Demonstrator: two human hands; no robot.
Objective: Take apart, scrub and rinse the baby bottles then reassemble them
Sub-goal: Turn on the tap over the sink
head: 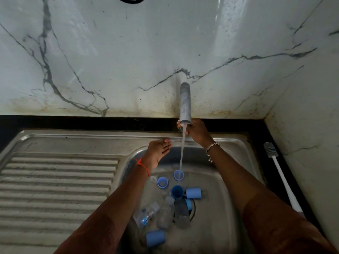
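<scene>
The steel sink basin (229,180) holds the bottles already in pieces. Three clear plastic baby bottles (181,213) lie on their sides near six o'clock, over the drain. The pale blue caps (193,193) and blue screw rings (162,182) are scattered around them, from twelve to six o'clock.

Water (182,149) runs from the grey metal tap spout (185,101) at twelve o'clock and lands in one ring. The left hand (159,151) hovers at about ten o'clock of the basin, just beside the stream, its fingers straight and holding nothing. The right hand (197,132) reaches behind the spout's mouth with fingers curled; the spout hides what they grip, if anything, so it cannot be told.

A white long-handled bottle brush (284,180) lies on the dark worktop (91,123) at three o'clock, well apart from both hands.

The risks are likely small ones. Bottles lying across the drain could slow the outflow, and rising water would float the light rings about. A stronger stream hitting the ring could splash over the rim. Any small clear parts among the bottles would be easy to overlook or lose in the dim basin.
</scene>
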